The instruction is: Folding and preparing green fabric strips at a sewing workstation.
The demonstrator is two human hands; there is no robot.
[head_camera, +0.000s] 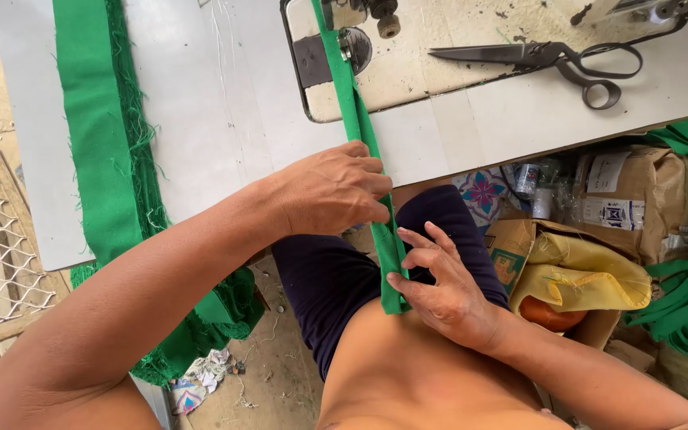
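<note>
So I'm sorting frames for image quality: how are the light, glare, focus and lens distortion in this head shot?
Head view: soft, even daylight with faint shadows; the white table looks bright and slightly washed out; the left hand, right hand and green fabric strip are sharp; the scissors stay crisp too; wide-angle stretch enlarges the forearms at the bottom edge.

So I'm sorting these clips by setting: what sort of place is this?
Probably a small tailoring workshop: a sewing machine on a white table, tailor's shears, and a green fabric strip held in both hands.
</note>
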